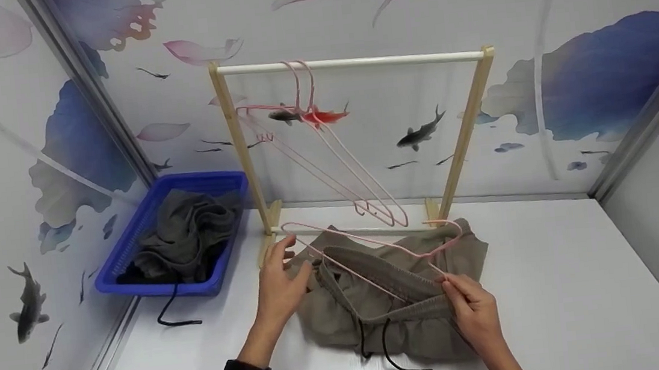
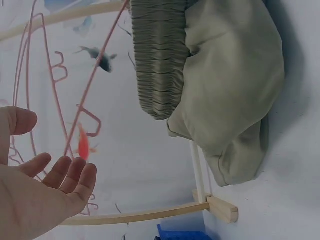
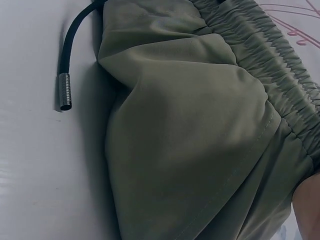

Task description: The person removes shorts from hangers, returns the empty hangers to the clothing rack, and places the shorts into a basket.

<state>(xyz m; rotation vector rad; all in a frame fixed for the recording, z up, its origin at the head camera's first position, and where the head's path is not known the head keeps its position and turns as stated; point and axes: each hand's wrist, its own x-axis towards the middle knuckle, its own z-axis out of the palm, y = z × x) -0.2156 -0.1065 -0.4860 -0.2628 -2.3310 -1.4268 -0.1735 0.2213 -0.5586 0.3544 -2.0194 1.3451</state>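
Grey-green drawstring pants (image 1: 393, 339) lie on the table with the elastic waistband (image 2: 159, 60) gaping open. A pink hanger (image 1: 359, 238) sits partly inside the waistband, its hook pointing away to the right. My right hand (image 1: 476, 310) pinches the waistband's right side beside the hanger's arm; whether it also grips the hanger I cannot tell. At the hanger's other end is my left hand (image 1: 281, 280), fingers loosely bent and thumb apart. In the left wrist view its fingertips (image 2: 75, 170) are at the pink rod, not curled round it. Only a sliver of the right hand (image 3: 306, 205) shows in the right wrist view.
Behind the pants stands a wooden rack (image 1: 460, 130) with a white top rail (image 1: 390, 60). Pink hangers (image 1: 358, 170) hang from it. A blue basket (image 1: 124, 253) at the left holds dark crumpled clothing (image 1: 182, 229), a black cord trailing over its rim. Printed walls enclose the table.
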